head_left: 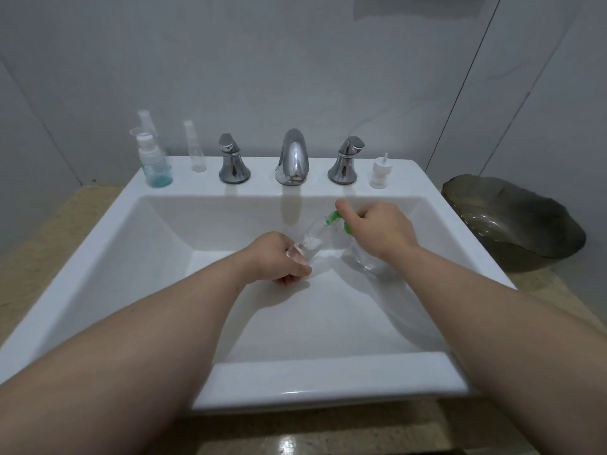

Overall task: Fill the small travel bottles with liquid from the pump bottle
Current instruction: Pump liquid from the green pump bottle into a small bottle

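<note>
Over the white sink basin (157, 244), my left hand (279, 257) grips a small clear travel bottle (310, 239), tilted with its mouth toward the upper right. My right hand (381, 229) holds a clear pump bottle (364, 257) with a green pump head (336, 220). A finger of that hand rests on top of the pump. The green nozzle points at the travel bottle's mouth. A little clear liquid shows in the bottom of the travel bottle. My right hand hides most of the pump bottle's body.
On the sink's back ledge stand a spray bottle with blue liquid (156, 162), a clear cap (197, 147), two chrome handles, a chrome faucet (293, 157) and a white spray top (381, 170). A dark glass bowl (512, 221) sits on the counter to the right.
</note>
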